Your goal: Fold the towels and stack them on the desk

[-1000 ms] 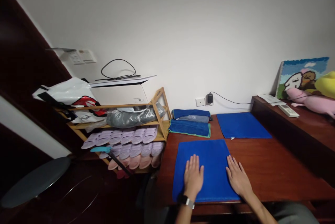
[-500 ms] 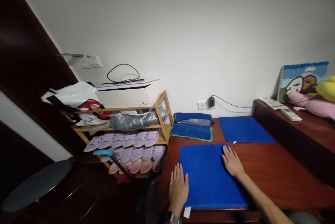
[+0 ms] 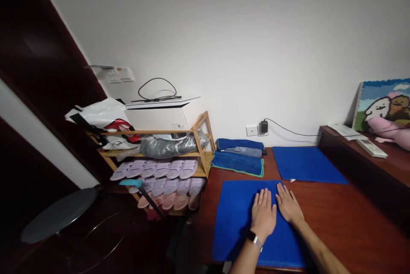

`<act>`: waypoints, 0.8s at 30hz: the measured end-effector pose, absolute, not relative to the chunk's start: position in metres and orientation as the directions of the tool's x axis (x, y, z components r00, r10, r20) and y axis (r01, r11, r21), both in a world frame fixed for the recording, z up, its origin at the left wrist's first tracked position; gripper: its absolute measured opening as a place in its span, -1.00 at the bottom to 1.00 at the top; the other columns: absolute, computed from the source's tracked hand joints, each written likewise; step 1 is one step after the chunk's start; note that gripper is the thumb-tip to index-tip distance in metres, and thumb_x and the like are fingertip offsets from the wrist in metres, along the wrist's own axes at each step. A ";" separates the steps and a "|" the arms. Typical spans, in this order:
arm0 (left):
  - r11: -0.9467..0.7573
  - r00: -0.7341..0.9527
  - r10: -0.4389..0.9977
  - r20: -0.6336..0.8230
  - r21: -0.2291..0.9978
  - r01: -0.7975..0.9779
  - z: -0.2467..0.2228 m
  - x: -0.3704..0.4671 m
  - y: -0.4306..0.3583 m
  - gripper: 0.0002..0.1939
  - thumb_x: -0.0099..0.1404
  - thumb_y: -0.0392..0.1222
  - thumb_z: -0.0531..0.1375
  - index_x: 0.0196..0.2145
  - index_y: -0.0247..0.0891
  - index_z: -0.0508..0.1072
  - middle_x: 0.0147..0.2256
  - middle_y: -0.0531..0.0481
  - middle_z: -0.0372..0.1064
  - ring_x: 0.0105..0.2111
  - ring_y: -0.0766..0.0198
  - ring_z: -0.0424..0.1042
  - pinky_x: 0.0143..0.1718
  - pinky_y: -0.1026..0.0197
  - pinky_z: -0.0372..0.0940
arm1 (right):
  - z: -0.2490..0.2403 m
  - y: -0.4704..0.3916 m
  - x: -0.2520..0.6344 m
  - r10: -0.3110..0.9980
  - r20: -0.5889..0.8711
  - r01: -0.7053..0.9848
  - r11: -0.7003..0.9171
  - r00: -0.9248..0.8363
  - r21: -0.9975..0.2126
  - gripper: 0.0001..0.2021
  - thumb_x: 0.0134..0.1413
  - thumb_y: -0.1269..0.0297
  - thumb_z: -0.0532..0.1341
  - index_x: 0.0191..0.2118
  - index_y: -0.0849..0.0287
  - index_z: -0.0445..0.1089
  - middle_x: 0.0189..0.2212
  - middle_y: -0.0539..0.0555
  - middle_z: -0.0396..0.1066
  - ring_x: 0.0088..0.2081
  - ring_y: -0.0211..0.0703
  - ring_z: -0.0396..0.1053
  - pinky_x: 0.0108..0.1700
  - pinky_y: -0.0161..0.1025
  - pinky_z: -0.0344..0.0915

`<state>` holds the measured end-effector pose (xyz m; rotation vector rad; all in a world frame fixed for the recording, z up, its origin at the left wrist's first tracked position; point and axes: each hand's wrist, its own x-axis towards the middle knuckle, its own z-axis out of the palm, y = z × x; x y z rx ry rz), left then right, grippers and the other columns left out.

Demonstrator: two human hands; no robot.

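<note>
A bright blue towel [image 3: 233, 218] is spread out near the front left of the brown wooden table [image 3: 339, 227]. My left hand [image 3: 264, 214], with a watch on its wrist, is over the towel's middle right part, palm down and fingers extended. Beside it, my right hand [image 3: 289, 203] rests flat at the towel's right edge. Neither hand grips anything. A second blue towel [image 3: 306, 164] lies flat further back by the wall. Folded dark blue cloths with green edging [image 3: 238, 163] sit at the table's back left.
To the left, a wooden rack [image 3: 205, 165] holds slippers [image 3: 174, 169], a white box [image 3: 156, 118] and bags. A round dark stool [image 3: 60, 214] is at lower left. On the right, a raised ledge [image 3: 358, 152] carries a remote [image 3: 371, 148] and a pink plush toy [image 3: 389, 131].
My left hand has moved right, from the towel's left edge to beside my right hand. My right hand has stayed at the right edge. The view has shifted slightly.
</note>
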<state>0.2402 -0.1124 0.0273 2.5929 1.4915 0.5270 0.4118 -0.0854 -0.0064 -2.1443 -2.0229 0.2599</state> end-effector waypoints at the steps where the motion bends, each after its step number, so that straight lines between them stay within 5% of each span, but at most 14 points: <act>1: -0.528 0.483 0.848 0.217 0.282 0.801 0.029 0.253 -0.108 -0.38 0.58 0.07 -0.21 0.44 -0.23 0.10 0.43 -0.08 0.02 0.45 0.13 -0.04 0.45 -0.07 -0.04 | -0.005 -0.085 0.412 0.999 -0.001 0.968 -0.046 0.047 -0.246 -0.34 0.41 0.11 -0.28 0.51 0.29 -0.12 0.50 0.11 -0.17 0.51 -0.06 -0.25 0.48 0.04 -0.24; 5: -0.416 0.388 0.909 0.153 0.278 0.866 0.022 0.235 -0.091 -0.37 0.57 0.09 -0.21 0.44 -0.20 0.12 0.44 -0.08 0.00 0.45 0.11 -0.05 0.45 -0.11 -0.06 | -0.001 -0.086 0.410 0.997 -0.039 0.971 -0.078 0.071 -0.228 -0.32 0.41 0.09 -0.30 0.51 0.29 -0.15 0.51 0.07 -0.19 0.51 -0.09 -0.27 0.48 0.00 -0.25; 9: -0.108 0.086 0.987 0.136 0.159 0.981 0.012 0.135 -0.080 -0.38 0.54 -0.02 -0.16 0.43 -0.32 0.11 0.44 -0.16 -0.06 0.44 0.02 -0.03 0.44 -0.16 -0.05 | 0.002 -0.088 0.408 0.995 -0.047 0.968 -0.100 0.092 -0.229 -0.30 0.41 0.04 -0.35 0.51 0.27 -0.19 0.51 0.02 -0.22 0.51 -0.11 -0.30 0.49 -0.04 -0.28; 12: -0.036 0.018 0.987 0.158 0.109 0.993 0.012 0.068 -0.083 -0.40 0.52 -0.11 -0.14 0.41 -0.36 0.17 0.42 -0.18 0.03 0.42 0.03 0.06 0.42 -0.16 -0.02 | 0.007 -0.088 0.407 0.995 -0.052 0.964 -0.101 0.091 -0.247 -0.30 0.41 0.05 -0.33 0.51 0.30 -0.17 0.51 0.04 -0.20 0.51 -0.09 -0.30 0.49 -0.03 -0.28; 17: -0.121 0.047 0.912 0.407 0.159 0.980 0.010 0.031 -0.123 -0.45 0.50 -0.15 -0.10 0.33 -0.33 0.32 0.33 -0.22 0.26 0.33 -0.01 0.25 0.33 -0.14 0.21 | 0.019 -0.098 0.407 0.993 0.074 0.933 -0.059 0.091 -0.355 -0.35 0.40 0.11 -0.19 0.47 0.29 0.05 0.48 0.15 -0.02 0.49 0.02 -0.13 0.48 0.07 -0.12; 21: -0.329 0.177 0.821 0.543 0.195 0.924 -0.009 0.024 -0.173 -0.57 0.53 -0.03 0.00 0.21 -0.06 0.48 0.21 -0.07 0.45 0.18 0.08 0.45 0.16 0.02 0.44 | 0.015 -0.153 0.419 0.921 0.388 0.907 0.195 -0.039 -0.373 -0.54 0.39 0.17 -0.06 0.17 0.10 0.48 0.24 0.18 0.40 0.24 0.02 0.37 0.28 0.02 0.30; 24: -0.507 0.346 0.743 0.573 0.143 0.850 -0.025 0.014 -0.201 -0.56 0.40 0.11 0.22 0.19 0.06 0.48 0.13 -0.02 0.52 0.07 0.06 0.55 0.02 0.10 0.54 | 0.007 -0.216 0.433 0.823 0.521 0.870 0.412 -0.228 -0.271 -0.67 0.37 0.13 0.07 0.04 -0.04 0.55 0.05 0.09 0.56 0.04 -0.02 0.53 0.12 -0.09 0.45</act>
